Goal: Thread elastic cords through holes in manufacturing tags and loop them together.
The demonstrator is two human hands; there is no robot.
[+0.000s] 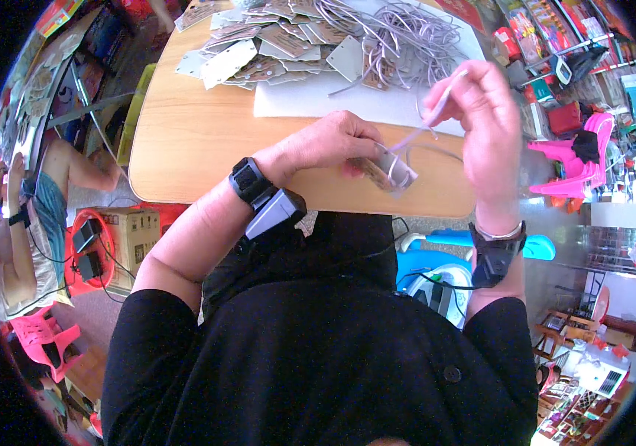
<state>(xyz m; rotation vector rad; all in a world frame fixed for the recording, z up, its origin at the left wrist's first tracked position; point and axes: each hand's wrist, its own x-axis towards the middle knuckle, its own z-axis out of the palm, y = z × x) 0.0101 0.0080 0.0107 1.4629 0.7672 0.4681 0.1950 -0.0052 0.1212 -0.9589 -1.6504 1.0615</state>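
Over the near part of the table, my left hand is closed on a small grey-brown tag, gripped by its left end. Whether it is one tag or several together I cannot tell. A flat pale lilac cord runs from the tag up to my right hand, which is raised at the right and pinches the cord between thumb and fingers. Beyond my hands lies a heap of flat tags, some with punched holes. Beside it, a tangle of lilac cords partly covers a white sheet.
The wooden table has a rounded near-left corner. Below it stand a cardboard box at left and a blue stool at right. Pink chairs and loaded shelves are at the right. Another person sits at the left.
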